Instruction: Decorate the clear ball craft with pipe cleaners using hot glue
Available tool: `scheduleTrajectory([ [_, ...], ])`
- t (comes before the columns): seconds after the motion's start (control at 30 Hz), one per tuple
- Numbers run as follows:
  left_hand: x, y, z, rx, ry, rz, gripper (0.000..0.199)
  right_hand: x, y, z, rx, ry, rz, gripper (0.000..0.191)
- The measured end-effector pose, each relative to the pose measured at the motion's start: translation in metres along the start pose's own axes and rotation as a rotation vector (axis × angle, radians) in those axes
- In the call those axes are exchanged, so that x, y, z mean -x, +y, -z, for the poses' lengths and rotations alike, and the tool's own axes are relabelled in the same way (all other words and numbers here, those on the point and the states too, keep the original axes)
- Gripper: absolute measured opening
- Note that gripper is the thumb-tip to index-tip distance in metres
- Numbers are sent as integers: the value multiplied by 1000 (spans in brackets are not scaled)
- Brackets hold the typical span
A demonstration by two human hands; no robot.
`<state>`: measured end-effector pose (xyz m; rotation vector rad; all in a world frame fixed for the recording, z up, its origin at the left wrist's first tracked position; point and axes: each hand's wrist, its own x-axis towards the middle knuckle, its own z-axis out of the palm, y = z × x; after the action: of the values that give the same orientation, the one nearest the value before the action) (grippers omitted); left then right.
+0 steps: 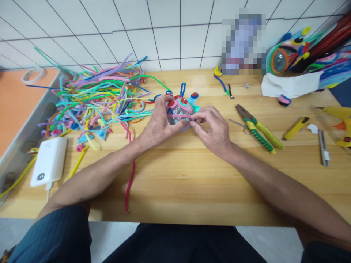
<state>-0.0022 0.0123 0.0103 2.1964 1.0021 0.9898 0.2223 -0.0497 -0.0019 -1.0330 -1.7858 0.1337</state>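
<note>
A clear rounded craft figure (pixel 179 111), trimmed with coloured pipe cleaners, rests near the middle of the wooden table. Red round pieces with blue rims and a blue loop stick up from its top. My left hand (pixel 161 122) is wrapped around its left side, thumb along the lower front. My right hand (pixel 212 126) is closed in a pinch at the figure's right edge, by the end of a pink pipe cleaner (pixel 179 116) that runs across the front. Whether the right fingertips grip that strip or a small dark bit beside it is hard to make out.
A heap of pipe cleaners (pixel 101 95) spreads at left, near a white power bank (pixel 51 160). To the right lie pliers (pixel 257 129), small scissors (pixel 241 125), a yellow cutter (pixel 296 128), a craft knife (pixel 323 148) and a yellow glue gun (pixel 340 124). A tiled wall (pixel 170 33) stands behind.
</note>
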Motion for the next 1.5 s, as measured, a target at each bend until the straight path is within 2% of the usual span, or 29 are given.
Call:
scheduleTrajectory([
  [0.2,-1,0,-1,-35,1,-15,81,0,0,-2,14,-3,65,18],
  [0.33,-1,0,-1,-51,-9,-14,83,0,1,-4,13,4,55,19],
  [0.53,-1,1,-1,-80,-11,-13,85,1,3,-6,-27,0,-14,21],
  [0.8,-1,4,-1,-75,7,2,82,0,3,-7,-37,-6,-33,21],
  [0.97,0,3,-2,-57,19,27,80,-6,-2,1,-40,-38,-127,14],
  [1.17,-3,0,-3,-10,55,88,72,-18,-2,36,-30,86,-298,7],
  [1.3,-5,-2,-1,67,60,81,74,-17,-2,67,-9,32,-427,8],
  [1.43,-9,0,6,-8,51,57,91,7,-4,110,77,-53,-556,9],
  [1.5,-11,1,9,-59,-10,45,90,28,-1,141,178,-27,-631,10],
])
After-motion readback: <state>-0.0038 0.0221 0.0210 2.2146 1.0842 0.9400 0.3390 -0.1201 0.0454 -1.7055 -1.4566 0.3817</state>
